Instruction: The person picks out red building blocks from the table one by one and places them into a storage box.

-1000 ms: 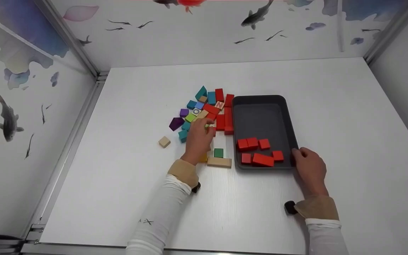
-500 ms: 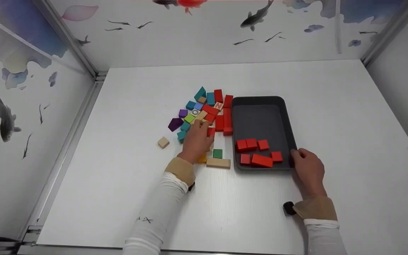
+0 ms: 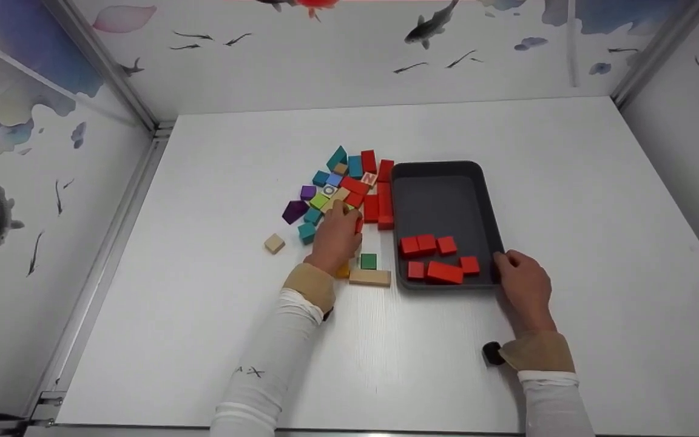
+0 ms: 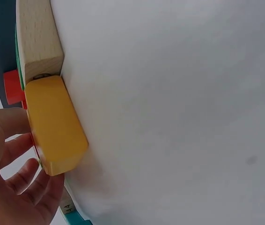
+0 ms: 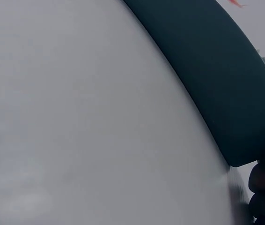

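My left hand point(image 3: 335, 238) reaches into the near side of a pile of coloured blocks and pinches a red block point(image 3: 358, 225) between thumb and fingers. In the left wrist view, a yellow block point(image 4: 55, 122) stands in front of those fingers and hides most of the red one. A wooden block point(image 4: 39, 40) touches the yellow block's end. On the right, my right hand point(image 3: 525, 288) grips the near right corner of a dark grey tray point(image 3: 495, 233), thumb at the rim. Several red blocks point(image 3: 445, 272) lie in the tray's near half.
Other red blocks point(image 3: 371, 208) line the tray's left side. Teal, blue, purple and green pieces make up the rest of the pile. A green cube point(image 3: 368, 261) sits behind a wooden plank point(image 3: 369, 278); one wooden cube point(image 3: 274, 243) lies apart at left. Printed walls point(image 3: 349, 67) enclose the table.
The head view has shifted slightly, so everything sits a little further left. My left fingers have closed in on the red block. My right hand keeps its hold on the tray's corner.
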Available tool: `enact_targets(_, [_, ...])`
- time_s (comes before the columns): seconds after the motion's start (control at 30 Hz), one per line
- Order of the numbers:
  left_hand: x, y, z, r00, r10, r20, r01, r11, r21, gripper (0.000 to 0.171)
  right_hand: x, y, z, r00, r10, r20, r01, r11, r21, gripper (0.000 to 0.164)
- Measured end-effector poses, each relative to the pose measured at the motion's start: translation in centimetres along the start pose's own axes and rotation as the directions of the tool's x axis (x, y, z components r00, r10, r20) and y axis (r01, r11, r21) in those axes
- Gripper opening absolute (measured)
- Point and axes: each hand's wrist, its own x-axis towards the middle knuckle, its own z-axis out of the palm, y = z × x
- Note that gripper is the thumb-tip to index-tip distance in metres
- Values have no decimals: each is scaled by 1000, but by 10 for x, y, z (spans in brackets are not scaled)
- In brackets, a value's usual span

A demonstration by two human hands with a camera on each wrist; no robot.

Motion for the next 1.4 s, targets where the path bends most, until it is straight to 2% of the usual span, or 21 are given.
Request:
enact_targets(0.13, [0,2,-3,1000,-18,18,19,1000,-25,38,0,-2,-3,1000,0,31,0,1000,-4,43])
enact_targets(0.3, [0,7,-11,997,-47,58,49,999,-24,42,3,-8,-11,992,27,123,-26,1000,-6,50])
enact_targets(0.47, [0,11,-16,993,-44,113,40,999,36,44,5,-13,-18,968,75,238,-72,997,-20,57])
enact_targets(0.57, [0,13,-17,989,-53,135,46,997,56,41,6,-15,-20,956,69,286,-57,997,-50,58])
enact_targets(0.7, [2,15,-17,990,-42,134,26,993,115,33,9,-17,-22,944,48,326,-21,996,-87,59])
enact_targets(0.8, [3,18,-16,993,-19,118,0,986,167,26,11,-17,-23,939,40,341,3,992,-124,59])
enact_targets(0.9, [5,21,-13,994,-21,109,-1,981,195,22,12,-18,-26,938,42,344,13,988,-156,59])
enact_targets(1.17, [3,27,-10,995,-29,95,6,974,227,20,9,-21,-26,952,70,299,-9,980,-201,58])
enact_targets(1.4, [2,24,-14,994,-23,111,-7,966,257,20,7,-27,-20,966,37,255,45,950,-308,51])
